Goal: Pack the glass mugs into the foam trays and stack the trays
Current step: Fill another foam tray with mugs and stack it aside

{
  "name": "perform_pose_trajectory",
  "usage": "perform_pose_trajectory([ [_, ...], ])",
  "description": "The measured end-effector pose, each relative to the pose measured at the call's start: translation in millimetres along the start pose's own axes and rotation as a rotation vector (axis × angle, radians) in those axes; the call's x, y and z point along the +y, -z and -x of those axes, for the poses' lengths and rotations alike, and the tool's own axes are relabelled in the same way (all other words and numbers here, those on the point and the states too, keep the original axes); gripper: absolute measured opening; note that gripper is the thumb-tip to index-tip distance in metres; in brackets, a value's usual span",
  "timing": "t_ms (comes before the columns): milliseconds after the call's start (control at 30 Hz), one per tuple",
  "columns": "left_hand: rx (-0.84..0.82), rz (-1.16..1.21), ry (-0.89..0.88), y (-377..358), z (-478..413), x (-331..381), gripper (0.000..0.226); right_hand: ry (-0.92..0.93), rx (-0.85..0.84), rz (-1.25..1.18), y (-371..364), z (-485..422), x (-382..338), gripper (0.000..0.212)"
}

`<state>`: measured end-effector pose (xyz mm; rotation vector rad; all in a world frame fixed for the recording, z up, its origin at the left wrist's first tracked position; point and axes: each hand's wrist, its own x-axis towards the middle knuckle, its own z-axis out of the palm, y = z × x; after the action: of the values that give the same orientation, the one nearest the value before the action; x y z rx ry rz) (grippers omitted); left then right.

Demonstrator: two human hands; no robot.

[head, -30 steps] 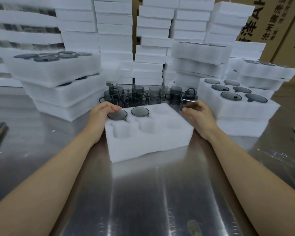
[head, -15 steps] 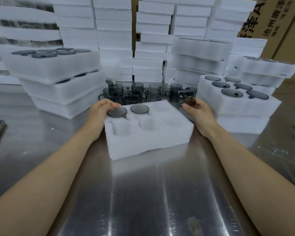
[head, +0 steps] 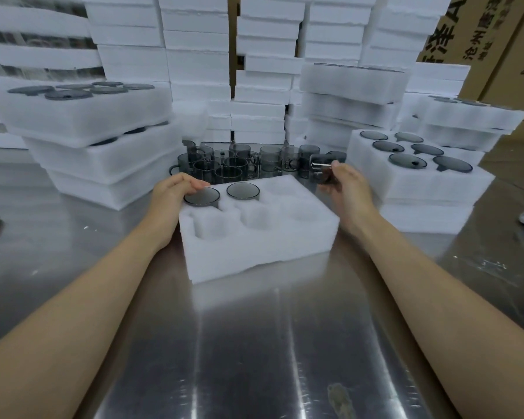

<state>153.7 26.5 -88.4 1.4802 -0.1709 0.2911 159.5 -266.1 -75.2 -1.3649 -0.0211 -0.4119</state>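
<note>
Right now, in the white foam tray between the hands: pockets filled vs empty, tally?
Pockets holding a smoky grey glass mug: 2
Empty round pockets: 4
Total pockets in the white foam tray: 6

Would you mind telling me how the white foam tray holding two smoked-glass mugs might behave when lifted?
The white foam tray probably lifts lightly, perhaps flexing, being soft foam. With both smoked-glass mugs in far-left pockets, it might tip that way.
</note>
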Motion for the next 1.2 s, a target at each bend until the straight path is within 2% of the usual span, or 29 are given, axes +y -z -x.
perform_pose_trajectory([
  [67,-0.01,0.003,-0.002,0.6,-0.3,-0.4,0.047,0.094,-0.001,0.056,-9.4,0.4,-9.8,0.027],
  [167,-0.019,0.005,-0.005,1.0,0.1,-1.3,0.043,0.348,-0.068,0.474,-17.4,3.1,-17.7,0.021],
  [233,-0.019,0.0,-0.002,1.1,-0.2,-1.6,0.045,0.478,-0.166,0.669,-20.7,9.1,-18.8,0.019],
  [333,-0.024,-0.001,0.008,1.1,-1.0,-1.5,0.047,0.603,-0.323,0.833,-22.5,16.3,-21.4,0.018],
  [533,-0.008,0.002,0.016,1.6,-0.1,-1.7,0.034,0.855,-0.392,1.123,-26.1,20.8,-25.1,0.016],
  [600,-0.001,0.0,0.023,1.8,-0.6,-1.7,0.031,0.887,-0.424,1.19,-27.6,22.2,-26.5,0.018],
  [767,-0.002,0.002,0.03,0.7,0.2,-1.9,0.028,0.822,-0.463,1.194,-26.4,22.0,-26.6,0.027],
  [933,-0.004,0.002,0.034,-1.0,1.2,0.3,0.028,0.453,-0.644,1.184,-24.1,20.1,-28.5,0.048],
  [1033,0.006,0.0,0.034,-1.7,2.5,1.5,0.028,0.358,-0.696,1.242,-23.1,18.5,-28.7,0.055],
  [1200,0.009,-0.008,0.04,-1.7,2.7,1.9,0.028,0.173,-0.809,1.206,-19.2,15.8,-24.4,0.061],
])
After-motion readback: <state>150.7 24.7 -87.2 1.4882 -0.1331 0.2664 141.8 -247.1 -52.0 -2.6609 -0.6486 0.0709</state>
